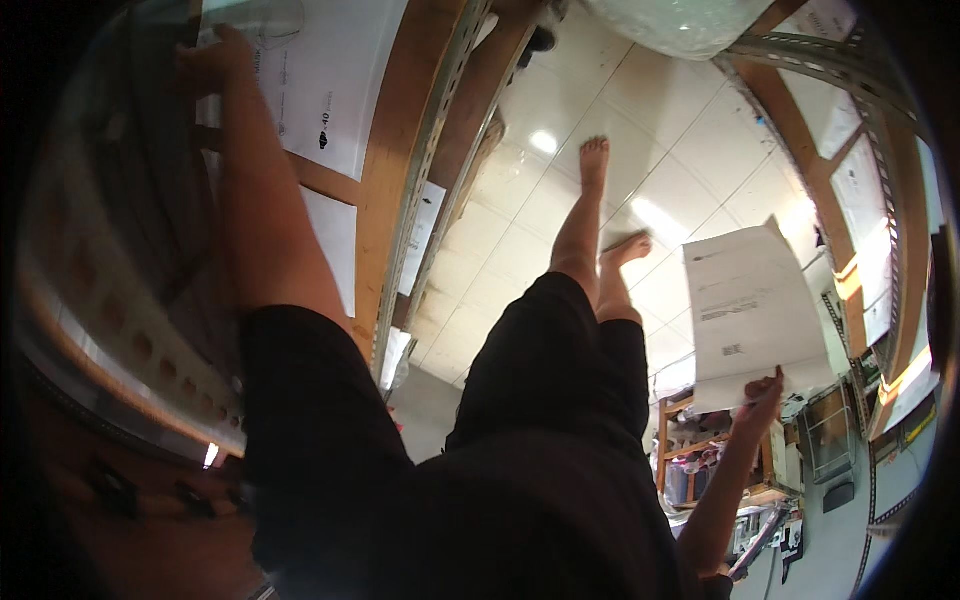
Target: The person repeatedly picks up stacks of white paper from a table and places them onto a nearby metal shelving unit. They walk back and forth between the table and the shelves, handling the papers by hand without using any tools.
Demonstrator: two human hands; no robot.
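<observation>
- Floor (690, 120): pale, glossy square tiles, running from the middle to the far side; light patches reflect from the surface.
- Person's black clothing (500, 470): covers the near middle; two bare legs (577, 235) extend from it toward the far side, feet on the tiles.
- Left shelving (400, 110): brown boards with perforated metal uprights, along the left side of the floor.
- Right shelving (822, 180): similar brown boards and perforated metal, at the far right; white boxes sit within it.
- White box (335, 75): in the left shelving, far left, printed face visible, beside the left hand.
- White carton (750, 300): right of the legs, raised in front of the floor; dark print on the visible face and a crease across its near part. Whether it is flat or formed cannot be told.
- Second white box (332, 240): left shelving, nearer than the first, partly behind the left forearm.
- Clear plastic bag (690, 15): far middle, cut off by the view edge.
- Wooden rack (661, 445): near right, behind the carton, loaded with mixed small items.
- Left hand (215, 60): far left, at the left edge of the white box; dim, so grip and contact cannot be told.
- Right hand (763, 388): pinches the near edge of the white carton, thumb against the printed face.
</observation>
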